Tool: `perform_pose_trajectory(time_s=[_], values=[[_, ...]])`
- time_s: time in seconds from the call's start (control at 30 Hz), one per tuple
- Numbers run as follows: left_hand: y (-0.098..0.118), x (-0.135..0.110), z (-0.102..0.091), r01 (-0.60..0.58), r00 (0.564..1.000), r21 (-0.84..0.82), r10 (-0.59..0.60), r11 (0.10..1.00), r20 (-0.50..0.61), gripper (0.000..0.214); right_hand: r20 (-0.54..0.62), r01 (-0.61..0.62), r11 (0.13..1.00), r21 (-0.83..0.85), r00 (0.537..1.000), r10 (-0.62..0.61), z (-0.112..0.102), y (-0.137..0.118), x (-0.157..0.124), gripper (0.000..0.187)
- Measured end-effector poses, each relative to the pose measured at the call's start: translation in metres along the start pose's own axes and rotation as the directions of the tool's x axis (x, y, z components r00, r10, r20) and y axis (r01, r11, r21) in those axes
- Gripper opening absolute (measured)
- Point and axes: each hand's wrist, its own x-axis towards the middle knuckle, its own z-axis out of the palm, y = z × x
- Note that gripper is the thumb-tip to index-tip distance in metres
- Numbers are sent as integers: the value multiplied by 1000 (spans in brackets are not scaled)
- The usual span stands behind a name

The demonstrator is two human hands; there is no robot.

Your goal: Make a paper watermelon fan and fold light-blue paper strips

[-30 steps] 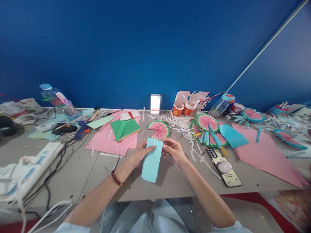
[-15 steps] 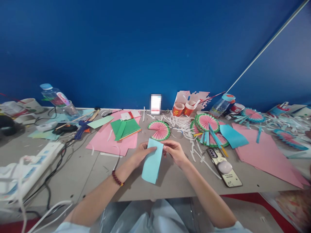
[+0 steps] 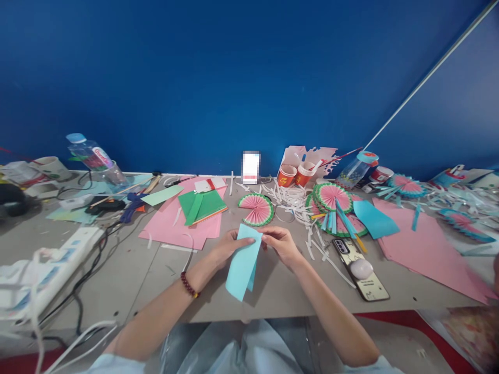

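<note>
A light blue sheet of paper, folded over lengthwise, is held up just above the table's front part. My left hand grips its upper left side, thumb lying across the front and the other fingers behind it. At the top right corner, my right hand pinches the paper between thumb and fingers. The two layers stand apart at the lower end. Just beyond my hands lies a pleated pink paper fan with a green rim, open to most of a circle.
Left are pink sheets, green paper and a power strip. Right are stacked watermelon fans, a patterned phone with a white rounded case, and more pink paper. White paper scraps and red cups stand behind.
The lower end of the blue paper has swung slightly left and its layers have spread further apart. Both hands keep their hold in nearly the same place.
</note>
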Motion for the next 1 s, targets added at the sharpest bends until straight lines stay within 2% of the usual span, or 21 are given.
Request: perform_pose_trajectory(time_s=[0.33,0.67,1.0], values=[[2,-1,2,97,990,-79,-105,992,-93,34,7,7,999,-45,1000,-7,3,-5,-1,24],[4,-1,4,109,975,-35,-114,993,-191,40,12,40,999,5,999,-40,3,-4,1,22],[1,0,1,88,985,-57,-96,994,-141,37,-35,45,999,7,998,-44,3,-1,2,19]])
